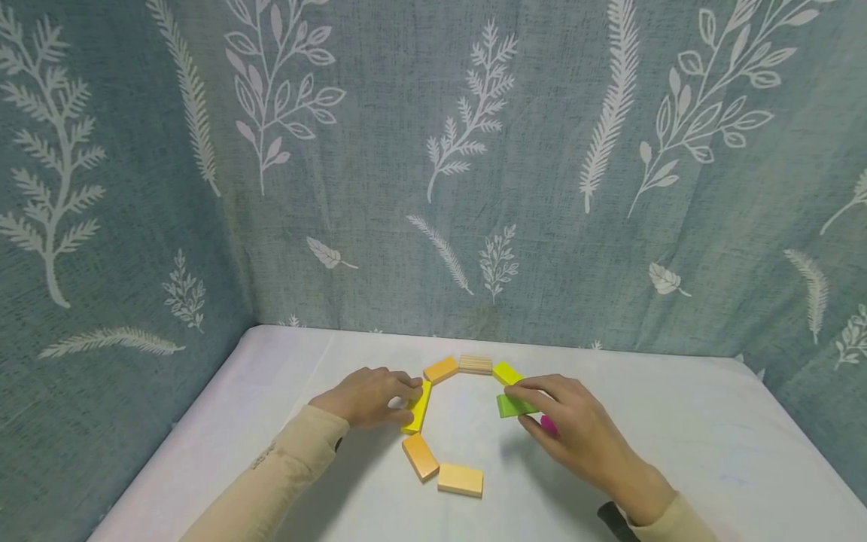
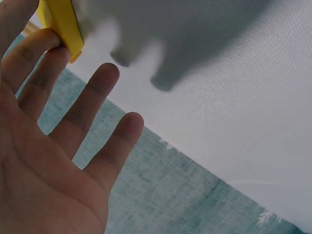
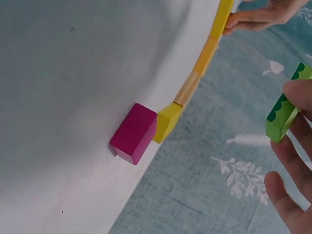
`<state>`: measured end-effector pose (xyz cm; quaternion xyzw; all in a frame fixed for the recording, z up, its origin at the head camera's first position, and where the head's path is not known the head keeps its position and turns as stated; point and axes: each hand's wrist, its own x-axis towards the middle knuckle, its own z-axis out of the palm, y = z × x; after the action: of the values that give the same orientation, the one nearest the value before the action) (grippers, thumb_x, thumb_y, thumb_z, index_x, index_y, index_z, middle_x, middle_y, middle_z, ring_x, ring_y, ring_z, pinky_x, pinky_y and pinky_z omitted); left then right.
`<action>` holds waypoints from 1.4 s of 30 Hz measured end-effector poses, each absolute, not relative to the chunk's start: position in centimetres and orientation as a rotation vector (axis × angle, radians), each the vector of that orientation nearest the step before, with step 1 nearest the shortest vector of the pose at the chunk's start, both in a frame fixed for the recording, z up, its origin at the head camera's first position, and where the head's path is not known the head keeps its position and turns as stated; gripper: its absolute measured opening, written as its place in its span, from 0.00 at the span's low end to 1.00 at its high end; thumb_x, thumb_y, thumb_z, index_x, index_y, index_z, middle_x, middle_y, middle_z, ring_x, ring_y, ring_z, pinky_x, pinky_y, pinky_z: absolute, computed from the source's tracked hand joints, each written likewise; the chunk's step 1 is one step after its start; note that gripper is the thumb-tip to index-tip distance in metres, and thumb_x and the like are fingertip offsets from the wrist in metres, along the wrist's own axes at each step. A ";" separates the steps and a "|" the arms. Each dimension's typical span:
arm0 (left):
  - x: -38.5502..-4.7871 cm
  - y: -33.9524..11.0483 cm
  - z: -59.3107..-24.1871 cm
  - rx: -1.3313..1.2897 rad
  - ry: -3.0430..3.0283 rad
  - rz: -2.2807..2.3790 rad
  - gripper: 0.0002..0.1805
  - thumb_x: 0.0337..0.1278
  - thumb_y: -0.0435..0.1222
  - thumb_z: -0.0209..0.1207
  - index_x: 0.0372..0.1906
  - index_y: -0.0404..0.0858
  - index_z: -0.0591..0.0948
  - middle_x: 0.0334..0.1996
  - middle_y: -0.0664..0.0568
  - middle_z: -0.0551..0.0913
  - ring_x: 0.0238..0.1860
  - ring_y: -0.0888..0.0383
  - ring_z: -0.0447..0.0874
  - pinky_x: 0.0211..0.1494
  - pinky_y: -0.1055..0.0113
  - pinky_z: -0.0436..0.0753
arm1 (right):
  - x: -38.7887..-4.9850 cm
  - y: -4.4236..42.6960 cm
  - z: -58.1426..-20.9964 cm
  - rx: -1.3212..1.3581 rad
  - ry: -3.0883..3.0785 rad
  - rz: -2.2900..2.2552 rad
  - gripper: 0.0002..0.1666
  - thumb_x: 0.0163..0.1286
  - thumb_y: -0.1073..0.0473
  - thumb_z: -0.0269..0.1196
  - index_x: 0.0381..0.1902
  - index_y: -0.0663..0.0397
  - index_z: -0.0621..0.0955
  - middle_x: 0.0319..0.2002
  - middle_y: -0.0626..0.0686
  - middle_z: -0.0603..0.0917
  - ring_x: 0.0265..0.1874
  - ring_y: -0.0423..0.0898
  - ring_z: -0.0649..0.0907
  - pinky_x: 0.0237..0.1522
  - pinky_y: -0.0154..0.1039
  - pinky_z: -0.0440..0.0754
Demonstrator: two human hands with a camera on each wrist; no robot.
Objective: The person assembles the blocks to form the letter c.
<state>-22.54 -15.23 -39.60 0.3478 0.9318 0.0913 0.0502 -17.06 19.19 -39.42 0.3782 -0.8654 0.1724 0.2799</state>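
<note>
In the head view, my left hand pinches a yellow block between thumb and fingertips at the left of a ring of blocks. The left wrist view shows the same yellow block against the index and middle fingertips, with the other two fingers spread free. My right hand holds a green block above the table, inside the ring's right side. A darker scalloped edge marks this green block in the right wrist view. Below that hand lies a magenta block, mostly covered in the head view.
An orange block, a striped wooden block and another yellow block form the ring's far side. Two lighter orange blocks curve along its near left. A white cloth covers the table; a leaf-patterned curtain hangs behind.
</note>
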 end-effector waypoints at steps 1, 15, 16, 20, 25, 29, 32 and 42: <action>-22.5 -15.2 -39.6 1.061 2.837 0.278 0.15 0.63 0.42 0.67 0.53 0.47 0.87 0.63 0.53 0.81 0.52 0.46 0.84 0.52 0.50 0.83 | -17.0 19.2 -39.4 1.016 -2.319 0.455 0.31 0.52 0.61 0.79 0.56 0.43 0.85 0.51 0.44 0.85 0.50 0.44 0.83 0.50 0.48 0.83; -22.6 -15.3 -39.8 1.058 2.838 0.284 0.17 0.63 0.43 0.66 0.56 0.47 0.87 0.63 0.53 0.81 0.53 0.47 0.84 0.51 0.50 0.83 | -16.2 19.4 -40.1 1.152 -2.300 0.442 0.32 0.52 0.64 0.79 0.56 0.42 0.85 0.53 0.43 0.84 0.51 0.44 0.83 0.50 0.47 0.83; -22.6 -15.3 -39.8 1.058 2.837 0.282 0.17 0.63 0.43 0.67 0.56 0.47 0.87 0.63 0.53 0.81 0.53 0.46 0.83 0.52 0.50 0.83 | -16.1 19.4 -40.1 1.161 -2.300 0.442 0.32 0.52 0.64 0.79 0.57 0.42 0.85 0.53 0.43 0.83 0.52 0.44 0.83 0.51 0.47 0.83; -22.5 -15.2 -39.6 1.064 2.831 0.278 0.17 0.64 0.43 0.66 0.57 0.46 0.86 0.63 0.52 0.81 0.53 0.46 0.83 0.51 0.50 0.83 | -16.0 19.5 -40.2 1.187 -2.304 0.446 0.33 0.51 0.64 0.79 0.57 0.41 0.84 0.53 0.42 0.83 0.52 0.44 0.82 0.52 0.48 0.82; -22.5 -15.2 -39.4 1.062 2.831 0.279 0.17 0.63 0.41 0.67 0.56 0.46 0.86 0.63 0.52 0.81 0.53 0.46 0.83 0.51 0.50 0.83 | -15.9 19.4 -40.3 1.205 -2.315 0.437 0.33 0.49 0.64 0.80 0.54 0.41 0.85 0.52 0.40 0.84 0.50 0.42 0.83 0.50 0.47 0.83; -22.4 -15.3 -39.4 1.072 2.836 0.283 0.16 0.63 0.42 0.67 0.55 0.47 0.87 0.63 0.52 0.81 0.53 0.46 0.83 0.52 0.49 0.82 | -15.9 19.4 -40.5 1.220 -2.329 0.429 0.32 0.48 0.64 0.81 0.53 0.41 0.86 0.50 0.39 0.84 0.49 0.41 0.83 0.49 0.46 0.84; -22.4 -15.3 -39.4 1.080 2.841 0.283 0.15 0.63 0.42 0.67 0.53 0.47 0.87 0.63 0.52 0.81 0.53 0.46 0.83 0.53 0.48 0.82 | -15.8 19.6 -40.8 1.239 -2.328 0.422 0.33 0.47 0.64 0.82 0.53 0.42 0.85 0.49 0.39 0.84 0.49 0.41 0.83 0.49 0.46 0.84; -22.4 -15.3 -39.3 1.074 2.836 0.266 0.16 0.63 0.42 0.68 0.55 0.46 0.87 0.63 0.51 0.81 0.54 0.45 0.83 0.54 0.48 0.82 | -15.6 19.5 -41.3 1.298 -2.312 0.411 0.33 0.48 0.64 0.81 0.54 0.41 0.85 0.50 0.39 0.83 0.50 0.41 0.82 0.50 0.44 0.83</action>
<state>-22.41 -15.27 -39.28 0.3523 0.9305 0.0873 0.0489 -15.65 19.52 -41.26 0.4711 -0.8391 0.1491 0.2274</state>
